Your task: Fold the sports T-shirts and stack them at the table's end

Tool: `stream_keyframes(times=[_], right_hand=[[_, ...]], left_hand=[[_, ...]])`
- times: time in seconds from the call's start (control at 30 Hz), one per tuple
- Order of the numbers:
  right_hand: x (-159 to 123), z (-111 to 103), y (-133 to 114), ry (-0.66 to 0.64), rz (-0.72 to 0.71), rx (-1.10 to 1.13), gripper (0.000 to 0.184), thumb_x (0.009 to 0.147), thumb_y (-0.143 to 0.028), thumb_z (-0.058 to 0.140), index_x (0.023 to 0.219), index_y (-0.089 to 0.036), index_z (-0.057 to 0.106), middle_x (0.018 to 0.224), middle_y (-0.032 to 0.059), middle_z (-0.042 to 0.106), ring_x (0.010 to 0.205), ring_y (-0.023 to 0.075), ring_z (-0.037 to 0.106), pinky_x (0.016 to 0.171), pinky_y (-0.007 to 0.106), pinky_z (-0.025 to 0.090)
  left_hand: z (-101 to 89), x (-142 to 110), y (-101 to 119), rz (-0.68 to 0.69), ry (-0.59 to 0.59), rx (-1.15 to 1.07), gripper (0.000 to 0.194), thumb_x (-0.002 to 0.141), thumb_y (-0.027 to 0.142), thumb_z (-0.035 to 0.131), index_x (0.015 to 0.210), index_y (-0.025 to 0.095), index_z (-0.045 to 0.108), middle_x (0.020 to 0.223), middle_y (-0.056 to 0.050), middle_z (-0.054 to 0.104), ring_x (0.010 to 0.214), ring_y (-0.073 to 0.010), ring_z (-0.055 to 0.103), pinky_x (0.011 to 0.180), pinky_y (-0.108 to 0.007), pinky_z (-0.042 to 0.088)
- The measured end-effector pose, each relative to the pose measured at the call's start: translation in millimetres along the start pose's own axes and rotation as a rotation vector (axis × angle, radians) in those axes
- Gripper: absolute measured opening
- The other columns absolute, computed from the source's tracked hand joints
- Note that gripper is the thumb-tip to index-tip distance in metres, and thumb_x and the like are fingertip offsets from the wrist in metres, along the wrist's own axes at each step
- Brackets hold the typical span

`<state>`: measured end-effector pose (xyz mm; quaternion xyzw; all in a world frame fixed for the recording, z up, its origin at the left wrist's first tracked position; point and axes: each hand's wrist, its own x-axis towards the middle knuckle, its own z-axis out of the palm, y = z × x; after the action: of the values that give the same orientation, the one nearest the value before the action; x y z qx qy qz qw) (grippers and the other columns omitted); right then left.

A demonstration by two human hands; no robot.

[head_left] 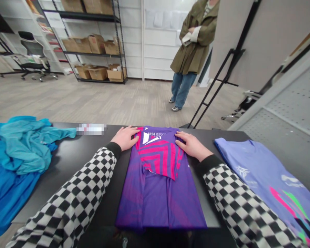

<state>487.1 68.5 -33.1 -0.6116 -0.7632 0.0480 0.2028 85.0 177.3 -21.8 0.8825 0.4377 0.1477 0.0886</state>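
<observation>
A purple T-shirt [157, 196] with a pink striped panel and white print lies partly folded in a long strip on the dark table [103, 193]. Its sides are turned inward and the near end reaches the table's front edge. Resting at the shirt's far left corner is my left hand [125, 137], fingers stretched out and thumb on the cloth. On the opposite far corner lies my right hand [192, 144], its fingers extended flat over the shirt's edge. Neither hand visibly grips the cloth.
A heap of blue and teal clothes [23, 148] covers the table's left end. To the right lies a folded lavender T-shirt [263, 175]. A person [193, 44] stands beyond the table beside a black stand [219, 75]. Shelves [93, 53] hold cardboard boxes.
</observation>
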Motion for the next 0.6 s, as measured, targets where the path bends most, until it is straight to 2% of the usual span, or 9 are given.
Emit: stream_keyframes(times=[0.13,0.23,0.3,0.37,0.47,0.53,0.6], right_hand=[[-1,-7,-3,-0.070,0.088,0.000,0.047,0.112,-0.048,0.061,0.154,-0.030,0.072,0.169,0.0131,0.062,0.163,0.0405,0.051,0.131,0.080,0.034],[1,-13,-7,-0.116,0.111,0.008,0.048,0.113,-0.047,0.061,0.157,-0.030,0.069,0.173,0.0129,0.058,0.167,0.0414,0.044,0.131,0.082,0.030],[1,-16,-11,-0.117,0.114,0.008,0.049,0.113,-0.045,0.060,0.159,-0.029,0.068,0.175,0.0133,0.055,0.169,0.0422,0.041,0.132,0.084,0.026],[-1,-20,-14,-0.088,0.099,0.015,0.050,0.114,-0.046,0.058,0.160,-0.029,0.067,0.177,0.0135,0.053,0.170,0.0426,0.038,0.133,0.085,0.022],[-8,-22,-19,-0.075,0.038,0.046,0.054,0.115,-0.051,0.056,0.164,-0.031,0.064,0.178,0.0122,0.052,0.170,0.0412,0.039,0.135,0.082,0.019],[-12,-20,-19,-0.140,0.004,0.058,0.054,0.115,-0.052,0.057,0.165,-0.033,0.063,0.178,0.0114,0.052,0.168,0.0407,0.042,0.136,0.082,0.018],[-11,-16,-17,-0.202,-0.004,0.057,0.053,0.114,-0.052,0.057,0.165,-0.034,0.064,0.179,0.0111,0.051,0.168,0.0410,0.043,0.135,0.084,0.015]], left_hand=[[-3.1,-2,1,-0.022,-0.023,0.004,0.052,0.110,0.047,0.054,0.157,0.033,0.070,0.171,-0.008,0.061,0.164,-0.0419,0.048,0.134,-0.078,0.031],[-8.8,-5,13,0.023,0.032,0.005,0.056,0.109,0.046,0.055,0.161,0.030,0.067,0.174,-0.010,0.057,0.167,-0.0401,0.044,0.139,-0.071,0.027],[-11.7,-9,24,0.121,0.039,-0.025,0.060,0.110,0.047,0.054,0.166,0.026,0.063,0.178,-0.012,0.053,0.169,-0.0373,0.042,0.141,-0.064,0.025],[-12.6,-14,35,0.229,-0.058,-0.054,0.063,0.112,0.052,0.051,0.167,0.025,0.061,0.178,-0.011,0.052,0.168,-0.0344,0.043,0.142,-0.059,0.025],[-10.6,-21,46,0.272,-0.232,-0.037,0.069,0.112,0.063,0.049,0.171,0.029,0.056,0.182,-0.010,0.047,0.170,-0.0348,0.040,0.142,-0.062,0.021],[-9.1,-23,47,0.240,-0.263,-0.023,0.073,0.112,0.068,0.049,0.174,0.029,0.052,0.185,-0.011,0.042,0.172,-0.0363,0.036,0.142,-0.065,0.019],[-8.7,-21,45,0.219,-0.260,-0.030,0.076,0.112,0.070,0.048,0.175,0.028,0.051,0.185,-0.011,0.041,0.172,-0.0358,0.036,0.142,-0.063,0.021]])
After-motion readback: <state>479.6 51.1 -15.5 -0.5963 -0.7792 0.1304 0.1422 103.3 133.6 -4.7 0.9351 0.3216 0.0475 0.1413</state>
